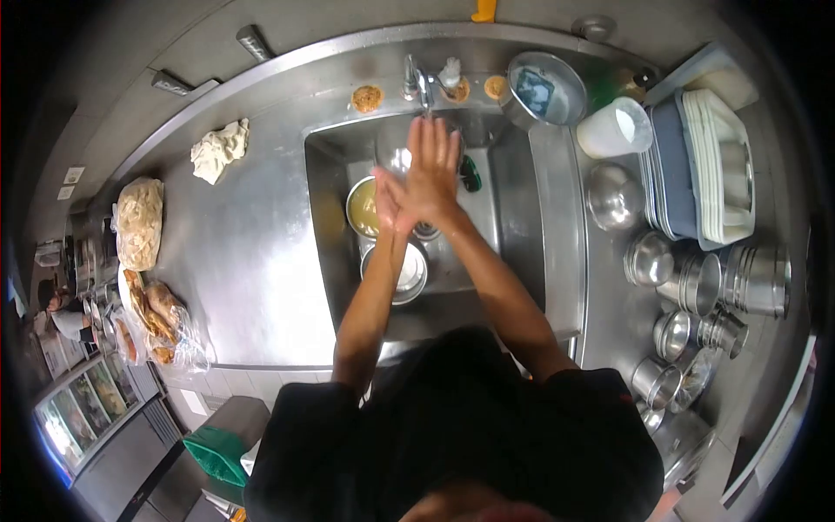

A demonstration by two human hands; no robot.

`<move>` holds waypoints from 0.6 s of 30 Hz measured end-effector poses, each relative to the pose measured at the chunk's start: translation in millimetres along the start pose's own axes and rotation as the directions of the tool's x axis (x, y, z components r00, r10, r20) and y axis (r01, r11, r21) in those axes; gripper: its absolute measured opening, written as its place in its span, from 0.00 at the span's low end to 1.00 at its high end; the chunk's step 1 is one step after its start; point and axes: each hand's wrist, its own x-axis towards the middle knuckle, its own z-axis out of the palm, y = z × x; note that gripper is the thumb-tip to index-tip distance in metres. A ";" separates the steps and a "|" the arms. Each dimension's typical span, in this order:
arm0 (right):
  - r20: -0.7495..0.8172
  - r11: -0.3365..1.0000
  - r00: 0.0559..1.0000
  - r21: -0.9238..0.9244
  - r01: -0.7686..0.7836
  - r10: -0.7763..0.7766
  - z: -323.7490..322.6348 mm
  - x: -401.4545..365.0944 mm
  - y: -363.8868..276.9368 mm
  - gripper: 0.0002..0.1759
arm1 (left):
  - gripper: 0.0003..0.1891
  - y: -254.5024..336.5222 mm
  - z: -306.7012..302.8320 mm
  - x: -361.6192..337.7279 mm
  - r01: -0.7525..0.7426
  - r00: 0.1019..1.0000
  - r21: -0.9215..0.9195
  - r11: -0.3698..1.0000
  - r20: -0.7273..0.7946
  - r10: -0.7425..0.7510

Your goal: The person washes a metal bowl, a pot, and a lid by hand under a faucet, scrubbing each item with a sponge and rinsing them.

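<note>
Over the steel sink (513, 235), my two hands are pressed together below the faucet (424, 87). My right hand (432, 174) lies on top with its fingers stretched out towards the spout. Partly covered by it is my left hand (390, 204), laid flat against it with its thumb side showing; most of its fingers are hidden. Neither hand shows an object in it. Under and beside them in the sink are a pot of yellowish liquid (361, 209), a round metal bowl (409, 274) and a dark green item (470, 174).
A crumpled cloth (219, 150) and bagged food (139, 224) lie on the left counter. At the sink's back right stand a metal basin (557, 109) and a white tub (613, 129). Stacked trays (709, 165) and several metal bowls (613, 197) line the right side.
</note>
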 end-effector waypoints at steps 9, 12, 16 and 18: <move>0.660 0.150 0.717 0.704 -0.694 0.225 -10.5 31.0 83.5 0.36 | 0.28 31.7 -1.0 11.9 0.088 0.896 0.242 0.966 -0.442 0.030; 0.649 -0.239 0.761 0.742 -0.627 0.017 -10.3 5.6 75.7 0.25 | 0.29 42.3 -4.9 19.2 0.094 0.919 0.245 0.965 -0.395 0.010; 0.510 0.568 0.849 0.661 -0.490 0.140 -36.2 12.0 55.3 0.13 | 0.33 59.3 -1.6 40.0 0.465 0.854 0.575 0.673 -0.493 -0.169; 0.349 0.743 0.926 0.656 -0.130 -0.145 -7.2 2.6 54.0 0.22 | 0.30 35.9 42.4 22.8 0.228 0.953 0.537 0.812 -0.294 -0.073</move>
